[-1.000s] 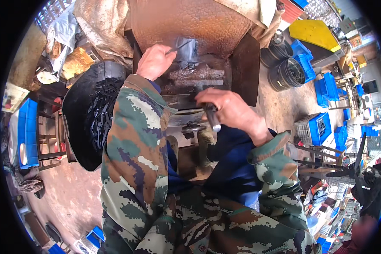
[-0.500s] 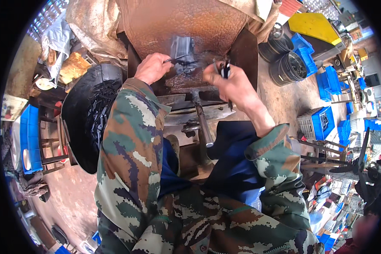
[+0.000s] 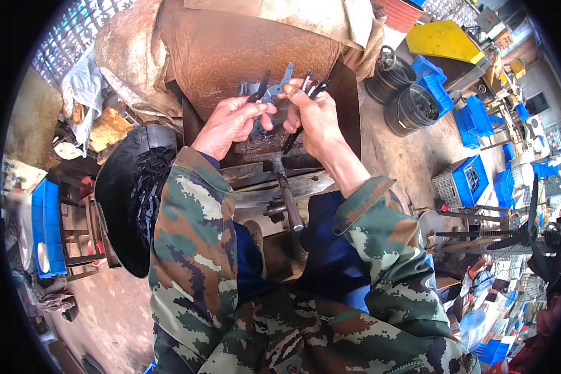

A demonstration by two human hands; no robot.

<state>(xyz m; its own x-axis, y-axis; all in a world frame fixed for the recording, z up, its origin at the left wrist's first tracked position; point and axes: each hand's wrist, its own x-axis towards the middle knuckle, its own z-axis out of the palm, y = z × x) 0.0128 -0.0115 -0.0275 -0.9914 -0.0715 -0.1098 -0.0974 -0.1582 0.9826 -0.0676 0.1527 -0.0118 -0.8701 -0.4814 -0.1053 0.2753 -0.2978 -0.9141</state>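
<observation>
The left hand (image 3: pixel 230 121), pinching a dark piece (image 3: pixel 260 88), and right hand (image 3: pixel 318 119), fingers closed on black strips (image 3: pixel 321 88) and a blue-grey piece (image 3: pixel 287 73), now draw close at twelve o'clock, making this seemingly two-handed work.

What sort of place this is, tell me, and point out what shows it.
Probably a small metalworking shop: a black tub full of dark, metal-looking parts, black buckets on the floor, and blue crates nearby.
</observation>
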